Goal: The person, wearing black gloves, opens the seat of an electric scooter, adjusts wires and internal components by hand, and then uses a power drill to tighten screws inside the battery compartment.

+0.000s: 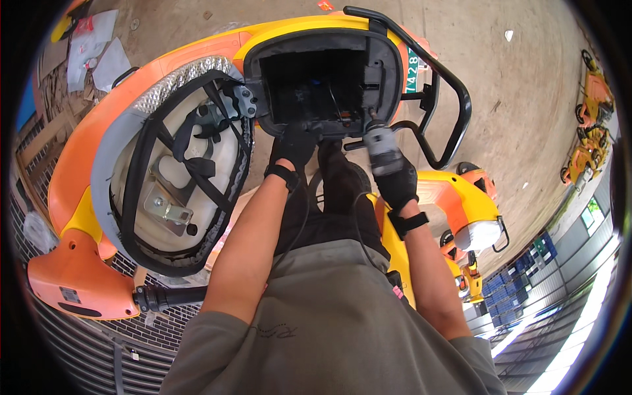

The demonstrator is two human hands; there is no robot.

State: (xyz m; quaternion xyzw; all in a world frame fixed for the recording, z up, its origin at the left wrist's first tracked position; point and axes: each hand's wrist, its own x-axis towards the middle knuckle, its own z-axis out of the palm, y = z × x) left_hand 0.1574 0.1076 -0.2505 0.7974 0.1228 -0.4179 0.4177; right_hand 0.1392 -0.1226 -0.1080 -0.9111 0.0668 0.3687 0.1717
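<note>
A grey cordless screwdriver [382,150] is gripped in my black-gloved right hand [399,184]. Its tip meets the near right corner of the black storage compartment [388,79] under the scooter seat. At the compartment's near edge rests my gloved left hand [294,145]; its fingers blend into the dark plastic, so their grip is unclear. Inside, the deep interior is mostly dark, with a thin wire and a small orange part low on the right. Tipped open to the left, the scooter seat [105,158] shows its pale underside, black straps and a metal hinge [240,102].
The orange and yellow scooter [69,158] spans the left side, its handlebar grip [155,297] near my left arm. A black tubular rack [461,112] curves around its right end. Another scooter [471,204] stands close on my right. Cardboard and papers [92,49] lie at the far left.
</note>
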